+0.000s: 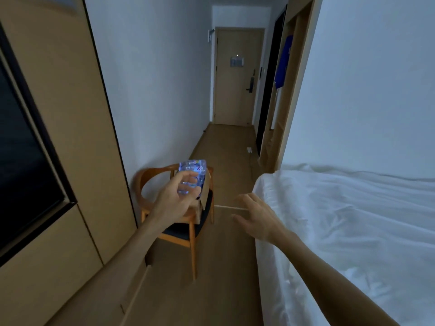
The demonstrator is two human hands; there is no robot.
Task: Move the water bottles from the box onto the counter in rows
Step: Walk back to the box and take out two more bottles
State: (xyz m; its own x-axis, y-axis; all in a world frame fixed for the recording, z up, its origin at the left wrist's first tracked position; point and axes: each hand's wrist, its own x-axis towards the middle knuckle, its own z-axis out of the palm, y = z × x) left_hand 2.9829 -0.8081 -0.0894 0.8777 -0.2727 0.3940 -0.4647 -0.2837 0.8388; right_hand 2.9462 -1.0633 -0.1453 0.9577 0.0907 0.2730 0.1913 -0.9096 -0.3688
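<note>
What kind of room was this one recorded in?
Most likely a hotel room: a bed with white sheets on the right, a narrow entry corridor ending in a door with an electronic lock, and a wall-mounted TV on the left.

- We have one view only, from a wide-angle camera worn on the head.
- We look forward and slightly down along a narrow hallway toward a closed door [237, 76] at the far end.
- Both forearms reach in from the bottom edge, close to us.
</note>
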